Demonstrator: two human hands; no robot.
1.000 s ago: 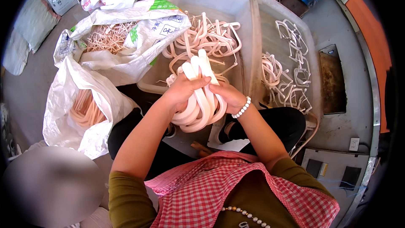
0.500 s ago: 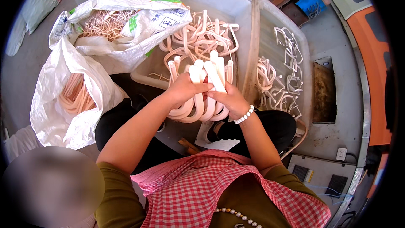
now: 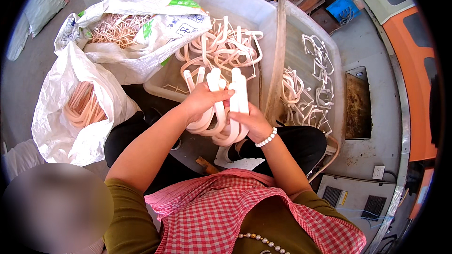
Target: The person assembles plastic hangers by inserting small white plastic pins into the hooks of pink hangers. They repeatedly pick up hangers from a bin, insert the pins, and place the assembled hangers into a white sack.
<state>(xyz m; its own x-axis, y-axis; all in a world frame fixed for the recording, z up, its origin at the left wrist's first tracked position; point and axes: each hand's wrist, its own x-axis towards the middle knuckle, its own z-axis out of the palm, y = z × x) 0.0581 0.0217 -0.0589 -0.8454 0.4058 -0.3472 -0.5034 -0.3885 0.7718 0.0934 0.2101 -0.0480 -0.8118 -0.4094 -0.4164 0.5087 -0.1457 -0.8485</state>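
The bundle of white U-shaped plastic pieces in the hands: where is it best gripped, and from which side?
Judging by shape, grip the bundle of U-shaped pieces around its straight legs, one hand from each side, as the left hand and right hand do now. The curved ends hang low and nest together.

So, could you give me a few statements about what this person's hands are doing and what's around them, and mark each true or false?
1. Both hands hold one bundle of white U-shaped plastic pieces. True: the left hand grips it from the left, the right hand from the right.
2. The right wrist is bare. False: it wears a white bead bracelet.
3. The pale bin beyond the hands holds more curved white pieces. True.
4. The white bag on the person's left holds dark metal parts. False: it holds pale pinkish curved pieces.
5. The person wears a plain blue apron. False: it is a red-and-white checked apron.
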